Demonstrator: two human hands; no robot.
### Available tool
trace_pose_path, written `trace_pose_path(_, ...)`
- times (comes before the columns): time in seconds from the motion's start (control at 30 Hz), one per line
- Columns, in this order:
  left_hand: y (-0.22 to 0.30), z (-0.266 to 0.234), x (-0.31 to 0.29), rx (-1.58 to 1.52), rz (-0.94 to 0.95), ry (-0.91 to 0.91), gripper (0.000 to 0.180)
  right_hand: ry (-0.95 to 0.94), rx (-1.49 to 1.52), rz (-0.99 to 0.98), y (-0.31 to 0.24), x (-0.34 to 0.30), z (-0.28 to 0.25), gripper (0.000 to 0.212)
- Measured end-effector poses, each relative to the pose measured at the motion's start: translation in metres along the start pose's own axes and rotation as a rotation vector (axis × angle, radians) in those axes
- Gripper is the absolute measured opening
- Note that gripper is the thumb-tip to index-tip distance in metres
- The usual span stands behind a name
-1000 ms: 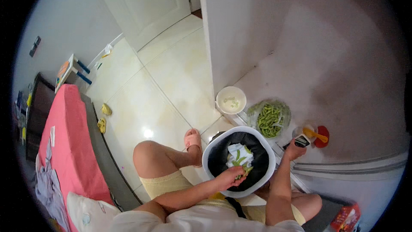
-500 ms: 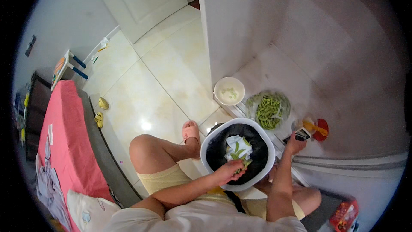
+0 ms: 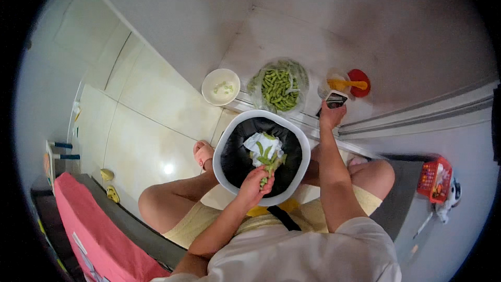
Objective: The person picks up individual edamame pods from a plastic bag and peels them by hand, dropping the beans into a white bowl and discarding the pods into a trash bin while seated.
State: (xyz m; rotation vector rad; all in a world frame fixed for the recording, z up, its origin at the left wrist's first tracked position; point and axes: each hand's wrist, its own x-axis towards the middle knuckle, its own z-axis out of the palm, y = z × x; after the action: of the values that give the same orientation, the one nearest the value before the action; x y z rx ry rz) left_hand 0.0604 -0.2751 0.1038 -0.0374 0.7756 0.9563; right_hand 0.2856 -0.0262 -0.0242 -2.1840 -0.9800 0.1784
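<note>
A trash bin (image 3: 302,141) with a white rim and black liner stands between my legs, holding white crumpled tissue (image 3: 255,141) and several green pods. Over its near side, my left hand (image 3: 251,188) is closed around a bunch of green soybean pods (image 3: 271,165). Reaching out to the right, my right hand (image 3: 331,117) grips a phone-like device (image 3: 336,99) with a dark face and pale edge. Beyond the bin lie a clear plastic bag of soybean pods (image 3: 282,87) and a white bowl (image 3: 208,94) with a few shelled beans (image 3: 224,88).
Past my right hand are a red round lid (image 3: 360,77), a yellow-orange utensil (image 3: 347,83) and a clear container. A raised door track (image 3: 308,120) runs behind the bin. A red basket (image 3: 434,180) stands far right; a pink-covered bed (image 3: 99,230) is at left.
The whole view has swung to the right, so the bin, bowl and bag appear further left and higher. Both hands keep their holds; the left is still over the bin.
</note>
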Motion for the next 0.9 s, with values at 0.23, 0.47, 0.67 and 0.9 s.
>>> trace_pose_path(0.23, -0.004, 0.002, -0.001, 0.012, 0.007, -0.010, 0.008, -0.027, -0.015, -0.043, 0.009, -0.002, -0.004, 0.096)
trace_pose_path(0.47, -0.006, 0.001, 0.000, 0.022, 0.034, 0.013, 0.009, -0.008, 0.150, -0.099, 0.039, -0.015, 0.002, 0.095)
trace_pose_path(0.67, -0.007, 0.000, 0.000, -0.012, 0.045, -0.015, 0.010, -0.020, 0.123, -0.110, 0.050, -0.022, -0.004, 0.087)
trace_pose_path(0.9, -0.006, -0.001, 0.009, 0.005, 0.125, 0.134, 0.009, 0.158, 0.326, -0.028, 0.011, -0.029, -0.042, 0.064)
